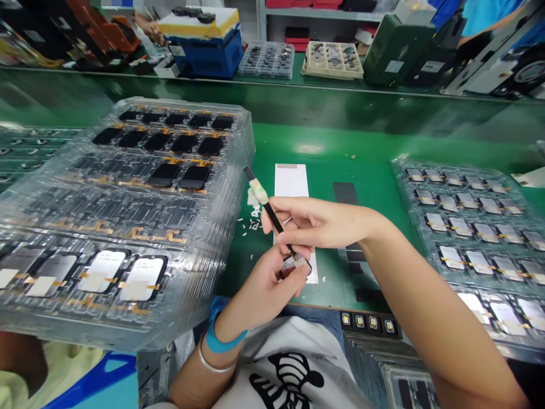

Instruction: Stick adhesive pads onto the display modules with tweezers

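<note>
My left hand (272, 281) is closed around a small screen module (303, 262) with a dark rounded edge, held low over the bench; the fingers cover much of it. Pinched in my right hand (317, 221) are slim black tweezers (275, 218), slanting down with the tip at the module. Pale tape (258, 191) is wrapped round their upper part. Beneath both hands lies a white strip of card (292, 180). White scraps (254, 218) are scattered left of it.
Stacked clear trays of screen modules (179, 318) rise close on the left. Another clear tray (409, 213) with silver-backed modules is at the right. Dark strips (344, 193) lie on the green bench. A blue box (208, 57) and parts trays (266, 59) line the back shelf.
</note>
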### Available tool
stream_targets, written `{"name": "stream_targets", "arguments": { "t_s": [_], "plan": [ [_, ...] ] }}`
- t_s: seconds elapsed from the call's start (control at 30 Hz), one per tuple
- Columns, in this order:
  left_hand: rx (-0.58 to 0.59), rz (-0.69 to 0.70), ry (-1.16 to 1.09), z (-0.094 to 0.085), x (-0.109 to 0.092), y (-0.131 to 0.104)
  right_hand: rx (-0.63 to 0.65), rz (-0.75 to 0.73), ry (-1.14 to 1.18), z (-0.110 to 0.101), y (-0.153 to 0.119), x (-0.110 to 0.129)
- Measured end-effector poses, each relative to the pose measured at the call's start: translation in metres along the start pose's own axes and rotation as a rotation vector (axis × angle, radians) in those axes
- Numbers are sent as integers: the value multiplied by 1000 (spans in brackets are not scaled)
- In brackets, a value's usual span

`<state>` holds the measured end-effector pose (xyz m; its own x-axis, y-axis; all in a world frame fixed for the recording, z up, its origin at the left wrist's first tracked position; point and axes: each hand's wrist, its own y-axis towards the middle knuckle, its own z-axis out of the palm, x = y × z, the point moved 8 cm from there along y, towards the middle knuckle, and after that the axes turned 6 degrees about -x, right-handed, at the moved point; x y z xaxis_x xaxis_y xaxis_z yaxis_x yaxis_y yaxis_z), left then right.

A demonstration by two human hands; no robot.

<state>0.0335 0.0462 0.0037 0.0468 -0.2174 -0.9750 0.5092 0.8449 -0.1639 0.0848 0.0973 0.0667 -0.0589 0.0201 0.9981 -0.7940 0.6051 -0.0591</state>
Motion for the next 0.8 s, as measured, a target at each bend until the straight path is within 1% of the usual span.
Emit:
{"name": "stream_targets", "arguments": {
  "t_s": [0.13, 0.3, 0.4, 0.47, 0.6, 0.73, 0.8],
  "plan": [
    [4, 4, -11, 1, -1, 0, -3, 6, 12, -1, 0, 1],
    [19, 41, -61, 2, -4, -2, -9, -3, 49, -2, -2, 2],
    [40, 36, -93, 4, -4, -6, -41, -52, 123, -4, -1, 2],
    [42, 32, -95, 5, -5, -9, -129, -126, 177, -10, -1, 4],
    [-21, 86, -71, 1, -13, -17, -375, -293, 234, -30, -15, 18],
    [10, 97, -76, 4, -16, -23, -630, -440, 240, -53, -51, 41],
    [20, 102, -104, 5, -16, -24, -811, -467, 220, -66, -75, 46]
  ]
}}
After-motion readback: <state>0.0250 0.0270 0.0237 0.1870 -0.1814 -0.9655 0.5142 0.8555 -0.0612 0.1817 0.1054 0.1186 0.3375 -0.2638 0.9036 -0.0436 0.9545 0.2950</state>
